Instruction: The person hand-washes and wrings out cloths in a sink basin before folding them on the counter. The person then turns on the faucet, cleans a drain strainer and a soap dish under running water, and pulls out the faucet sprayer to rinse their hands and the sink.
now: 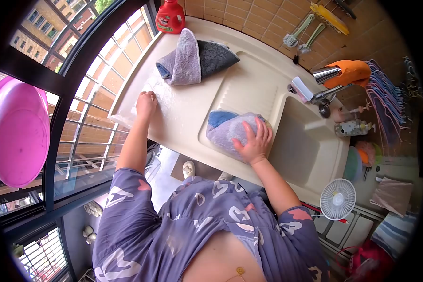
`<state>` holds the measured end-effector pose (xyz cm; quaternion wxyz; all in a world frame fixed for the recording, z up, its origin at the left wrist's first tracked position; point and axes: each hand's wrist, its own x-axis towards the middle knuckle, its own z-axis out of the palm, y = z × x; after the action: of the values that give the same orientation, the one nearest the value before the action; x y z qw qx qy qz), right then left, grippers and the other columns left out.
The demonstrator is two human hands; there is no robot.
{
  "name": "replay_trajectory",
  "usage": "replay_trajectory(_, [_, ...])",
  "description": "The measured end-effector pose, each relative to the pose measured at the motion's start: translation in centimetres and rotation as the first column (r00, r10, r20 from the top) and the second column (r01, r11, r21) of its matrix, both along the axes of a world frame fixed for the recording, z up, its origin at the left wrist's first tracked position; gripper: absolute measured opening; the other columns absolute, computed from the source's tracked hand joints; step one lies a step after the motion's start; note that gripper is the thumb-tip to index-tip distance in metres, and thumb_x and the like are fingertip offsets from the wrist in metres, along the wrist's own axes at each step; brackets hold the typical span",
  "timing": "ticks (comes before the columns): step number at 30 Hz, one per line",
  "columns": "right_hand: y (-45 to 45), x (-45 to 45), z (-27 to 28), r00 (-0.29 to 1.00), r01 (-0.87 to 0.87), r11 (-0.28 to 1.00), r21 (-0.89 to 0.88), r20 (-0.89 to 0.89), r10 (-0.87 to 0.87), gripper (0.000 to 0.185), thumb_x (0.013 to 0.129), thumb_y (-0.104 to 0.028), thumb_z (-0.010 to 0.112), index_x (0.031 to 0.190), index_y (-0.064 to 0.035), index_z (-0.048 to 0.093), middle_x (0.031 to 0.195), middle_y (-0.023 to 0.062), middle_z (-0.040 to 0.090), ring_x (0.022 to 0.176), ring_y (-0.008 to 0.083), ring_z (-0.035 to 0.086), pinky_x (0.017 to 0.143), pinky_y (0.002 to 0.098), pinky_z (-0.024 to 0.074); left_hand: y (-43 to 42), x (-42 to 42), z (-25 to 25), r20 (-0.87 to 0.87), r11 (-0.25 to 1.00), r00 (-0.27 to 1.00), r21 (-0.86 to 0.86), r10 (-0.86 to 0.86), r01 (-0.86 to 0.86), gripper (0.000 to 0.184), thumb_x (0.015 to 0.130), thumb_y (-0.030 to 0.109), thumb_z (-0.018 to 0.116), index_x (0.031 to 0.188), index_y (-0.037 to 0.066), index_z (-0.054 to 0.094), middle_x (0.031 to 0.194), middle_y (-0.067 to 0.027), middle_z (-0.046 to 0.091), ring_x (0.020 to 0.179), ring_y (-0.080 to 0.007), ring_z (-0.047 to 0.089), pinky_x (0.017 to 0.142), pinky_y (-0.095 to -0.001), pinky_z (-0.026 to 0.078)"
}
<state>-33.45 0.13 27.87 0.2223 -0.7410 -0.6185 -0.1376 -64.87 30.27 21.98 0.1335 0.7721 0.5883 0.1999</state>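
My left hand (146, 103) is curled into a fist on the wet left part of the cream counter (188, 105); nothing shows sticking out of it. Under my right hand (254, 139) lies a folded grey mat (223, 134) with a blue patch, on the ribbed washboard area beside the basin. The right fingers are spread flat across its top. Farther back on the counter rests another folded mat (185, 63), grey-lilac on one side with a dark underside (216, 57). Neither hand touches that one.
A red detergent bottle (170, 18) stands in the back left corner. Right of the washboard is the sink basin (298, 141) with a chrome faucet (326, 93). Beyond it are a pump bottle (355, 128), hangers (385, 98) and a small white fan (337, 199). Barred windows run along the left.
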Motion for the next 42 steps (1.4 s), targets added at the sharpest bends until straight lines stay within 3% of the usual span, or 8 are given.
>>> replay_trajectory(6, [-0.4,0.3,-0.2,1.000,0.000,1.000,0.028,-0.027,0.001,0.060,0.074,-0.056,0.065,0.123,-0.0213,0.059,0.137,0.0140,0.044,0.126,0.0348,0.041,0.105,0.0553,0.0263,2.3,0.1,-0.2,-0.083,0.989,0.994,-0.136,-0.068,0.056,0.015,0.073,0.009,0.060,0.081,0.007,0.073,0.081,-0.0175,0.070,0.075,-0.0344,0.068,0.074,-0.0398,0.055])
replay_trajectory(10, [-0.7,0.4,-0.5,0.999,0.024,1.000,0.015,-0.032,-0.023,0.059,0.074,-0.055,0.065,0.122,-0.0221,0.060,0.138,0.0138,0.044,0.127,0.0335,0.041,0.106,0.0549,0.0256,2.6,1.3,0.0,-0.183,0.974,0.974,-0.208,-0.131,0.092,0.013,0.070,0.012,0.064,0.079,0.008,0.073,0.080,-0.0171,0.070,0.076,-0.0343,0.068,0.074,-0.0410,0.055])
replay_trajectory(15, [-0.8,0.7,-0.7,0.997,0.038,0.997,0.071,-0.073,-0.032,0.058,0.074,-0.054,0.065,0.121,-0.0230,0.060,0.137,0.0140,0.045,0.126,0.0337,0.041,0.106,0.0547,0.0254,0.3,5.0,0.8,-0.156,0.943,0.951,-0.249,-0.266,0.222,0.015,0.069,0.015,0.064,0.079,0.007,0.072,0.080,-0.0186,0.070,0.077,-0.0344,0.068,0.073,-0.0418,0.055])
replay_trajectory(26, [-1.6,1.3,-1.4,0.988,0.016,0.993,0.120,-0.154,0.003,0.057,0.077,-0.057,0.061,0.120,-0.0209,0.061,0.136,0.0147,0.046,0.125,0.0344,0.043,0.104,0.0559,0.0266,-1.9,7.5,0.1,-0.237,0.985,0.964,-0.150,-0.122,0.088,0.016,0.066,0.016,0.065,0.078,0.006,0.069,0.081,-0.0182,0.070,0.079,-0.0351,0.068,0.075,-0.0417,0.054])
replay_trajectory(32, [-1.9,1.7,-1.6,0.978,0.002,0.989,0.151,-0.205,0.029,0.057,0.076,-0.056,0.062,0.122,-0.0214,0.060,0.137,0.0143,0.046,0.125,0.0344,0.043,0.103,0.0566,0.0272,-5.0,18.8,0.9,-0.043,0.948,0.964,-0.197,-0.262,0.249,0.021,0.068,0.023,0.067,0.077,0.005,0.071,0.076,-0.0187,0.070,0.075,-0.0341,0.069,0.074,-0.0402,0.055])
replay_trajectory(37, [-2.3,2.1,-1.8,0.967,-0.012,0.988,0.157,-0.248,0.051,0.057,0.077,-0.055,0.062,0.123,-0.0221,0.060,0.138,0.0151,0.046,0.124,0.0350,0.044,0.102,0.0559,0.0276,-7.0,29.3,0.4,0.234,0.857,0.925,-0.359,-0.300,0.369,0.021,0.067,0.019,0.071,0.081,0.003,0.072,0.075,-0.0138,0.071,0.071,-0.0242,0.069,0.069,-0.0338,0.054])
replay_trajectory(40, [-2.5,2.4,-2.2,0.957,-0.015,0.984,0.178,-0.281,0.065,0.057,0.076,-0.053,0.063,0.123,-0.0231,0.060,0.139,0.0144,0.045,0.124,0.0346,0.044,0.102,0.0567,0.0277,-8.0,31.4,0.1,0.210,0.835,0.923,-0.396,-0.323,0.382,0.020,0.069,0.018,0.070,0.083,0.004,0.074,0.078,-0.0137,0.072,0.073,-0.0245,0.070,0.071,-0.0339,0.055])
replay_trajectory(42, [-2.6,2.6,-2.4,0.945,-0.022,0.984,0.175,-0.318,0.078,0.057,0.076,-0.053,0.063,0.125,-0.0238,0.060,0.140,0.0131,0.045,0.126,0.0330,0.043,0.103,0.0577,0.0270,-8.5,31.6,0.0,0.135,0.853,0.903,-0.297,-0.409,0.430,0.018,0.072,0.016,0.069,0.086,0.006,0.075,0.082,-0.0140,0.072,0.075,-0.0257,0.071,0.072,-0.0350,0.055])
